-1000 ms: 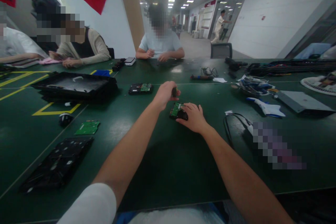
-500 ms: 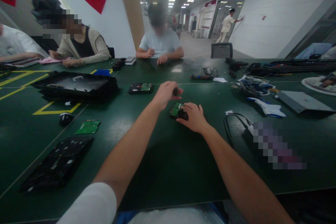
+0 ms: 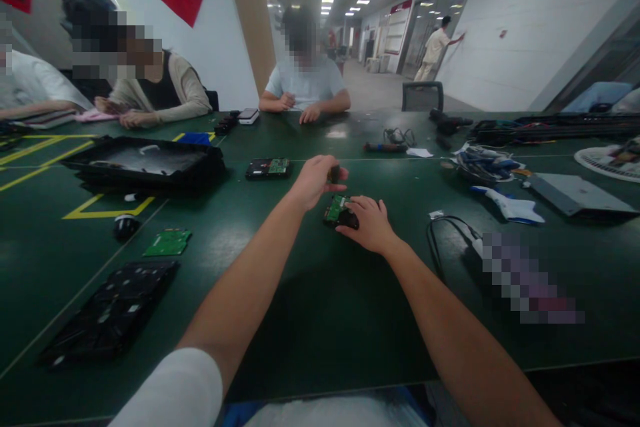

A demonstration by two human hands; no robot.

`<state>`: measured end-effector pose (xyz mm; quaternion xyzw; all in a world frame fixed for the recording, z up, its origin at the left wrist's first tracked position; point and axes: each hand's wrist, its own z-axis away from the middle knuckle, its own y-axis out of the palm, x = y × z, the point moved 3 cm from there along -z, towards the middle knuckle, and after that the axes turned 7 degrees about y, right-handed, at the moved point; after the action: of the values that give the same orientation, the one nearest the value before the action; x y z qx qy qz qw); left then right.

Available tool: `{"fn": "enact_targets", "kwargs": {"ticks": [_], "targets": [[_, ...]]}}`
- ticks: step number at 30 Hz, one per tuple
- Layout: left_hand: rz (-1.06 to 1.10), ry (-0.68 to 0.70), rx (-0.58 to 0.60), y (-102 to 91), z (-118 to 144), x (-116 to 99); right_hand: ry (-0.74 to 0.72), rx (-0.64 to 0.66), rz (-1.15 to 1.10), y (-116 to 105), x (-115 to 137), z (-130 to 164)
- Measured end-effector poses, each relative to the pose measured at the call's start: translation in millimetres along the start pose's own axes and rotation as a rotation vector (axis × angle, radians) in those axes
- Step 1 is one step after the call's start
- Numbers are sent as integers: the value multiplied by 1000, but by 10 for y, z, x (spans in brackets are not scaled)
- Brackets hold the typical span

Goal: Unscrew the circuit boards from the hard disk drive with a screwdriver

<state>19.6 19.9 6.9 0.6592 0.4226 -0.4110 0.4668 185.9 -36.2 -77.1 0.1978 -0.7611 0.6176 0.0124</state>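
Currently the work at the grip looks part-way along, judging by how things lie. The right hand (image 3: 370,223) is draped over a small drive (image 3: 349,218) on the table (image 3: 320,340), thumb and fingers closed about its body; a green board (image 3: 334,207) sits on the drive's upper face, so this piece reads as unfinished. Just beyond that hold and to its left, the left hand (image 3: 313,181) has its fingers curled around a dark object (image 3: 335,175); whether its tip meets the drive cannot be told. Near the grip on the left lies a second drive (image 3: 269,169), green showing on its upper face, apparently untouched. Well left of the grip, a loose circuit board (image 3: 168,242) rests apart from a black casing (image 3: 113,310); that separation seems done. Across the table, well beyond the grip, sits a person (image 3: 306,88).
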Motion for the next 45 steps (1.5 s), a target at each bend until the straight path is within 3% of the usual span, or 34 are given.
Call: {"fn": "enact_targets", "kwargs": {"ticks": [5, 14, 20, 22, 26, 29, 37, 45], "targets": [[-66, 65, -53, -59, -36, -2, 0, 10, -8, -15, 6, 3], [27, 0, 6, -17, -10, -3, 1, 6, -10, -10, 5, -1], [-184, 107, -109, -91, -36, -43, 7, 17, -12, -20, 2, -1], [-180, 95, -118, -96, -35, -45, 6, 18, -14, -22, 3, -1], [-3, -24, -1, -42, -12, -17, 1, 14, -23, -9, 2, 1], [91, -71, 14, -33, -7, 2, 6, 4, -27, 3, -2, 3], [-171, 77, -66, -93, -47, -10, 3, 10, -22, -11, 0, 2], [-47, -19, -61, -64, -31, 25, 0, 2, -22, -6, -1, 3]]}}
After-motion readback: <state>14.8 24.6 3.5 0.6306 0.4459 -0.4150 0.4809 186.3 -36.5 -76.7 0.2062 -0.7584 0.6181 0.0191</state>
